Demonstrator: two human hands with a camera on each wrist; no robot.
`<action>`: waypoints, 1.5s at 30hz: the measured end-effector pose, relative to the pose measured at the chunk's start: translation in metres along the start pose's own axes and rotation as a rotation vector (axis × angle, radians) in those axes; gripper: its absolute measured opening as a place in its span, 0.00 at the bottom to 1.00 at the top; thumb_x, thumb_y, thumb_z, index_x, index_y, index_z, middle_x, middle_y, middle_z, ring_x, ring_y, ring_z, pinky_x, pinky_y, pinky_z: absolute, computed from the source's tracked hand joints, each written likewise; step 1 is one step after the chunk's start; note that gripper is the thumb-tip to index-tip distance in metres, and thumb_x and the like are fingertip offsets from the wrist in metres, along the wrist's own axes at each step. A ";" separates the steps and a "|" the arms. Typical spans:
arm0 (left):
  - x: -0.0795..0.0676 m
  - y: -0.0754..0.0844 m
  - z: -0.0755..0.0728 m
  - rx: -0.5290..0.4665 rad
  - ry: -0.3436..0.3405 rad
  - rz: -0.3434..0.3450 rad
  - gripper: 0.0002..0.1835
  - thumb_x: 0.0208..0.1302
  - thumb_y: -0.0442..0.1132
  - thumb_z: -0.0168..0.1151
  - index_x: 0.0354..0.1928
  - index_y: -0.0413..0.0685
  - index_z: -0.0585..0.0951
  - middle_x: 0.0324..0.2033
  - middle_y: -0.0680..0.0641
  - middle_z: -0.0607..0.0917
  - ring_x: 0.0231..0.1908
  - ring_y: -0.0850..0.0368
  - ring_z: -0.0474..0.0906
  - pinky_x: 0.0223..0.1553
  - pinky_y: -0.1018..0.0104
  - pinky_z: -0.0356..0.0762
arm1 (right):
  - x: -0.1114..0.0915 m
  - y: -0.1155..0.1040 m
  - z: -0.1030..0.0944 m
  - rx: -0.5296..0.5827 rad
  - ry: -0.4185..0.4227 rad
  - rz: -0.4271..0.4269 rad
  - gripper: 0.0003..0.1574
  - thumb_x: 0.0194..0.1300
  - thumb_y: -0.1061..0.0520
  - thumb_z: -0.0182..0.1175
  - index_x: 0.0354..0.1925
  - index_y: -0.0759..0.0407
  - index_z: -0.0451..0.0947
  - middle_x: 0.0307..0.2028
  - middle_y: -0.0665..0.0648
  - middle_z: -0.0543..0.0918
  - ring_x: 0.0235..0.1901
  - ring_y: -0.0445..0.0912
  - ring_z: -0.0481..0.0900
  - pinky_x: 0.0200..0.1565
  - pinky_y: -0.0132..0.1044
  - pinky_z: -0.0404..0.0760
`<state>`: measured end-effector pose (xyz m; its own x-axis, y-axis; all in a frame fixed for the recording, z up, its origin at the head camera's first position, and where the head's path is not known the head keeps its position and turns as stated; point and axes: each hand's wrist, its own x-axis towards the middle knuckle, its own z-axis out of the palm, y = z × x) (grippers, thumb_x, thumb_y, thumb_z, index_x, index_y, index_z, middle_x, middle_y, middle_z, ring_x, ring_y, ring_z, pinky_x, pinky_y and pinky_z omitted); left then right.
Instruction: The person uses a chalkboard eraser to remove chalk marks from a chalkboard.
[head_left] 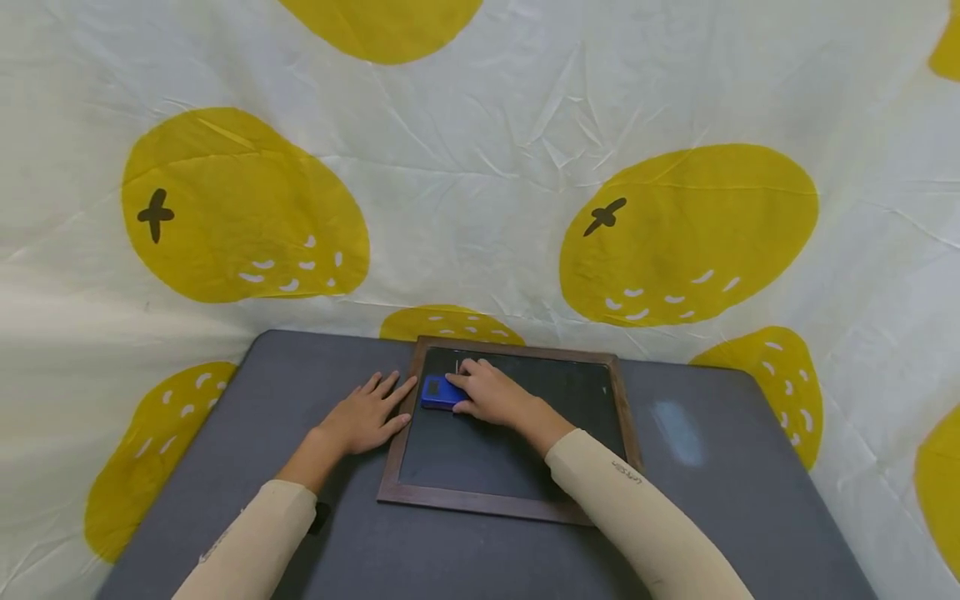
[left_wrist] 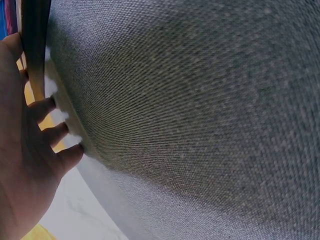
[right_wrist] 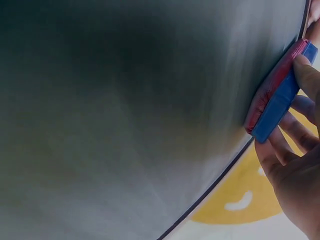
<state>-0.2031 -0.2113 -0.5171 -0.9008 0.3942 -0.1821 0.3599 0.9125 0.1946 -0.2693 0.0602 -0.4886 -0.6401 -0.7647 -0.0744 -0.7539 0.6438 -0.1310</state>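
A blackboard [head_left: 510, 467] in a brown wooden frame [head_left: 487, 502] lies on the grey table. My right hand [head_left: 491, 393] grips a blue chalkboard eraser [head_left: 438, 392] near the board's upper left corner. In the right wrist view the eraser [right_wrist: 277, 95] shows a red padded underside against the dark board, with thumb and fingers at its sides. At the left edge of the frame, my left hand [head_left: 367, 417] has its fingers spread, fingertips at the wood. The left wrist view shows that hand [left_wrist: 30, 145] beside the frame's edge, holding nothing.
The grey cloth-like table top [head_left: 750, 500] extends around the board. A pale chalky smudge [head_left: 677, 432] marks it right of the board. Behind hangs a white curtain [head_left: 465, 217] printed with yellow fruit shapes, close to the table's far edge.
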 end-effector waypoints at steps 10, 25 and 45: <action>0.000 0.002 0.002 0.004 -0.015 0.011 0.38 0.81 0.64 0.40 0.84 0.61 0.50 0.81 0.38 0.55 0.79 0.29 0.50 0.71 0.28 0.60 | 0.032 0.028 -0.005 0.020 -0.038 0.185 0.38 0.76 0.43 0.60 0.77 0.53 0.67 0.72 0.63 0.70 0.66 0.59 0.72 0.69 0.51 0.73; 0.001 0.003 0.006 0.004 0.002 0.035 0.37 0.81 0.63 0.41 0.84 0.60 0.51 0.81 0.37 0.55 0.79 0.30 0.50 0.72 0.29 0.60 | 0.022 0.043 -0.010 0.043 -0.059 0.215 0.38 0.76 0.46 0.61 0.77 0.52 0.66 0.74 0.62 0.68 0.70 0.60 0.70 0.73 0.53 0.69; -0.001 0.001 0.000 0.008 -0.018 0.009 0.37 0.82 0.62 0.41 0.84 0.59 0.50 0.81 0.37 0.55 0.79 0.29 0.50 0.72 0.29 0.58 | -0.003 0.005 -0.004 -0.008 -0.013 0.037 0.39 0.73 0.42 0.63 0.75 0.56 0.69 0.63 0.60 0.77 0.57 0.55 0.77 0.61 0.50 0.79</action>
<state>-0.2020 -0.2107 -0.5167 -0.8931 0.4042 -0.1977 0.3701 0.9097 0.1882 -0.2714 0.0661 -0.4849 -0.6659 -0.7404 -0.0916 -0.7307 0.6720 -0.1201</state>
